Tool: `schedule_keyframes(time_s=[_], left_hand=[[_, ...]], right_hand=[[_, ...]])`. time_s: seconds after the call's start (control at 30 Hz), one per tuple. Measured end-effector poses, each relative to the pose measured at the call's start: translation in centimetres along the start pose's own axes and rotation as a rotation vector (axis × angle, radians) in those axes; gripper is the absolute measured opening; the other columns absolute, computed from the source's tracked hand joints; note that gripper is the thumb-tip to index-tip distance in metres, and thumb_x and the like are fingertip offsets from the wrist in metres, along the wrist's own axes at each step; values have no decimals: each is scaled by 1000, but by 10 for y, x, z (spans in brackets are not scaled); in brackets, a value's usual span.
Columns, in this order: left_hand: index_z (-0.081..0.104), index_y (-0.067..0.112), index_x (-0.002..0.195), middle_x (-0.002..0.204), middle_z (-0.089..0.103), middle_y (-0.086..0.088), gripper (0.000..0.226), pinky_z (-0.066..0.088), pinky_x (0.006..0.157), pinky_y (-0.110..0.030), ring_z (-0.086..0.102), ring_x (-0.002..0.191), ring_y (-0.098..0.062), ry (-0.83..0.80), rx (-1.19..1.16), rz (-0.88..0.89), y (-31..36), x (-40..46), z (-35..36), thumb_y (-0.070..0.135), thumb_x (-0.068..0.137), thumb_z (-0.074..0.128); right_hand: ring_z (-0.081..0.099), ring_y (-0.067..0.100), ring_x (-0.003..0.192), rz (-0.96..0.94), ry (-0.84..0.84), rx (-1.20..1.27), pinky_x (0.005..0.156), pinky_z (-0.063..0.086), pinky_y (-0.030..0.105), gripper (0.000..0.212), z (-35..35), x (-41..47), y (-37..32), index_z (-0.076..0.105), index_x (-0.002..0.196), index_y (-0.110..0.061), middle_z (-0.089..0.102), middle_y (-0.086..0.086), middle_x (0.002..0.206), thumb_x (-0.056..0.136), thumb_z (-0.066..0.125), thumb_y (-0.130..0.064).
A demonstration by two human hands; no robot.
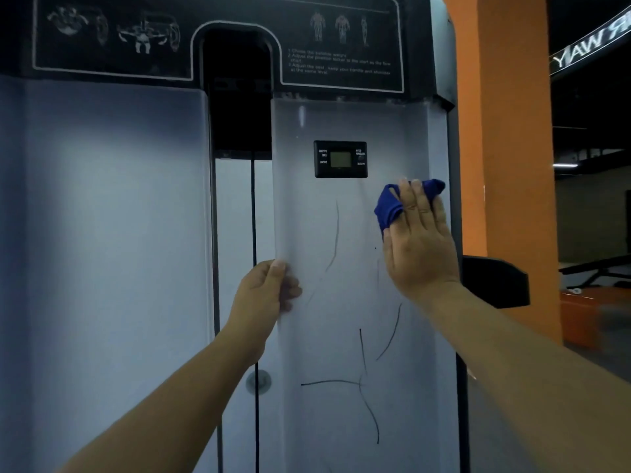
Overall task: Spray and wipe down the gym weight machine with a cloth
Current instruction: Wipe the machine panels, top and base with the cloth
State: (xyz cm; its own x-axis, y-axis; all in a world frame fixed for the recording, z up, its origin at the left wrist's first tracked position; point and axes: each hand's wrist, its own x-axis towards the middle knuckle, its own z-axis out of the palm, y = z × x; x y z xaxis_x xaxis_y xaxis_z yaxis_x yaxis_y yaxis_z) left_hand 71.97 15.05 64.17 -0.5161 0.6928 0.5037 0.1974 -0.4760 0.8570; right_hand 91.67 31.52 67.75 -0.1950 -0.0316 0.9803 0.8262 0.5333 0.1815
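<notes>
The weight machine fills the view, with frosted pale shields on the left (pixel 112 233) and right (pixel 327 302) of a dark central slot. My right hand (pixel 418 240) presses a blue cloth (pixel 387 208) flat against the right shield, just below and to the right of a small black counter display (pixel 340 159). My left hand (pixel 264 291) grips the inner left edge of that same right shield, thumb on the front. Dark curved scratch marks run down the shield below my hands. No spray bottle is in view.
A black cable (pixel 254 216) runs down the central slot. A black instruction placard (pixel 218 39) spans the top. An orange pillar (pixel 505 131) stands to the right, with a black padded part (pixel 495 281) jutting out and an orange bench (pixel 594 312) beyond.
</notes>
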Motion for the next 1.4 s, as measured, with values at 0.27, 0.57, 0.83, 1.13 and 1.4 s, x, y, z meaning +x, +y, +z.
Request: schedule_keyframes(time_s=[0.27,0.57,0.83,1.13,1.4], left_hand=[[64,12,107,91,70,-8,26,55,73,-34,69,78,-16,-24,9,21,-5,1,-2,29,108,45],[64,15,105,88,71,-2,25,55,70,-27,68,70,-5,-28,9,19,-12,2,0,31,109,45],[64,13,104,86,71,-2,28,54,71,-30,69,73,-10,-45,-16,23,-16,4,-4,30,109,43],[68,8,106,86,75,-8,49,55,76,-36,71,84,-24,-46,-131,-101,-20,1,-6,42,110,33],[66,14,127,114,77,-5,67,51,108,-44,70,113,-20,-56,-198,-203,-25,-2,-15,62,104,26]], right_hand=[[13,40,156,168,-8,1,125,20,58,52,-2,-15,11,32,155,-1,19,20,168,106,35,-19],[10,39,157,520,90,47,127,8,57,53,11,-16,-42,38,154,-2,18,17,169,102,46,-11],[8,36,157,578,109,193,126,11,60,56,19,-12,-92,30,158,-5,19,17,168,104,36,-15],[8,35,157,603,100,239,126,13,58,58,15,-6,-129,29,158,-5,19,17,168,104,23,-24],[13,39,156,433,83,184,126,14,56,59,24,-6,-169,30,158,-4,21,17,168,102,39,-20]])
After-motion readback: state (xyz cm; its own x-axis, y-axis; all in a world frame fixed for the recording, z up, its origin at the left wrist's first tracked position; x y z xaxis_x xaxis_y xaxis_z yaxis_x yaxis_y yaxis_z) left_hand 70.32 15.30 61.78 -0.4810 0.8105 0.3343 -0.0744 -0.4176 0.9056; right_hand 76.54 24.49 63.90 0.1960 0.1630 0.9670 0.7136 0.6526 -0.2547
